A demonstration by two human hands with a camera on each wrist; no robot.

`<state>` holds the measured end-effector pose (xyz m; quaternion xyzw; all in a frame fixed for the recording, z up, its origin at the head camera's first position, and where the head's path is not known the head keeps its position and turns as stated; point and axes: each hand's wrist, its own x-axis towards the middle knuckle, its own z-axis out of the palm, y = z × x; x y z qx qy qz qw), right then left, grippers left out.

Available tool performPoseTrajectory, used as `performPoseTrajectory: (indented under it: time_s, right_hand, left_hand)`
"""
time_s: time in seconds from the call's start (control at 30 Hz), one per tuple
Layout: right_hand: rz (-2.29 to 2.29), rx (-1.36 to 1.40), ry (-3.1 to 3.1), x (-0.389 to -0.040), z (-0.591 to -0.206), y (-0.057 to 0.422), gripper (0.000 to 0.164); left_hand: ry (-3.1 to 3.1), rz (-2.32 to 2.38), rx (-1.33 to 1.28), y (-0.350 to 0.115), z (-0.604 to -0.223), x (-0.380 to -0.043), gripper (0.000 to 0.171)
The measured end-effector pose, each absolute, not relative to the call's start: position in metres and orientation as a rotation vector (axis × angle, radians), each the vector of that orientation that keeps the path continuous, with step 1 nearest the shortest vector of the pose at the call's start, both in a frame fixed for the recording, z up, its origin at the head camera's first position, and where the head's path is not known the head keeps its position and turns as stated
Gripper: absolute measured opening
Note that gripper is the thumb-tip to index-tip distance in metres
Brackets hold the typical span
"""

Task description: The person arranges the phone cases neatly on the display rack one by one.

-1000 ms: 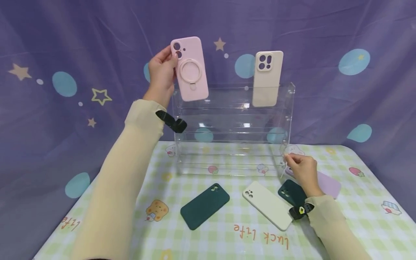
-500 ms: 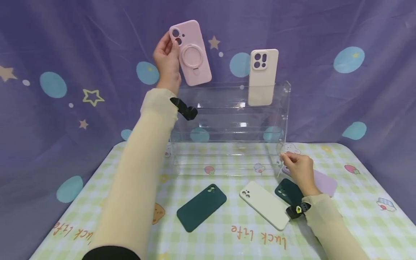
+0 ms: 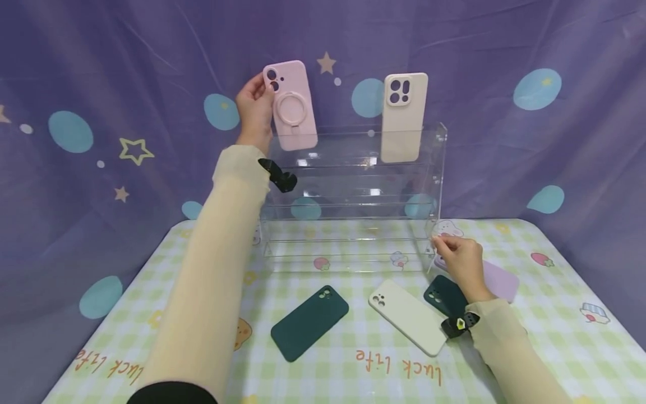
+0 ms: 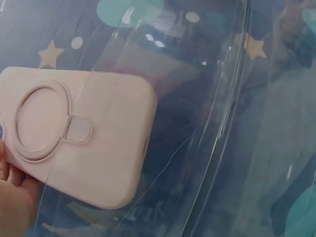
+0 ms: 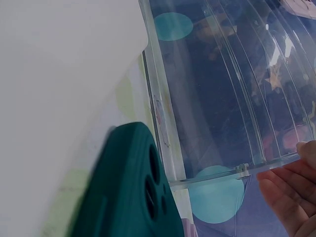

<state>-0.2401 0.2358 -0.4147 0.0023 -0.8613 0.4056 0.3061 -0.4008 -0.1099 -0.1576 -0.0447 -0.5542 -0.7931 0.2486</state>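
Observation:
My left hand [image 3: 254, 112] pinches a pink phone case [image 3: 299, 124] by its upper left edge, near the camera holes. The case has a ring stand on its back and tilts slightly. Its lower end sits behind the clear front of the top tier of an acrylic display rack [image 3: 353, 179]; in the left wrist view the clear panel also crosses the pink case [image 4: 111, 128]. At the rack's lower right side, my right hand [image 3: 463, 266] grips the clear side edge between thumb and fingers. A cream phone case [image 3: 404, 120] stands in the top tier at right.
On the checkered table cover [image 3: 323, 387] lie a dark green case [image 3: 309, 324], an off-white case [image 3: 407, 317], another dark green case [image 3: 445, 297] and a lilac case [image 3: 502, 280]. The last two are partly under the right hand. A purple curtain [image 3: 151, 50] hangs behind.
My left hand lifted the pink phone case above the rack, then lowered it so its bottom end is behind the top front panel. The right hand stays at the rack's side.

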Motion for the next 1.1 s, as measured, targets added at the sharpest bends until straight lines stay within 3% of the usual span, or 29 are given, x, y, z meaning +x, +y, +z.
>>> performPoseTrajectory:
  time_s: [0.7, 1.1]
  right_hand:
    - [1.078, 0.024, -2.276, -0.244, -0.416, 0.236, 0.020]
    - [1.067, 0.006, -2.295, -0.244, -0.417, 0.238, 0.022]
  left_hand:
    - [-1.889, -1.969, 0.038, -0.103, -0.160, -0.393, 0.030]
    - [-2.082, -1.837, -0.028, -0.098, -0.166, -0.389, 0.030]
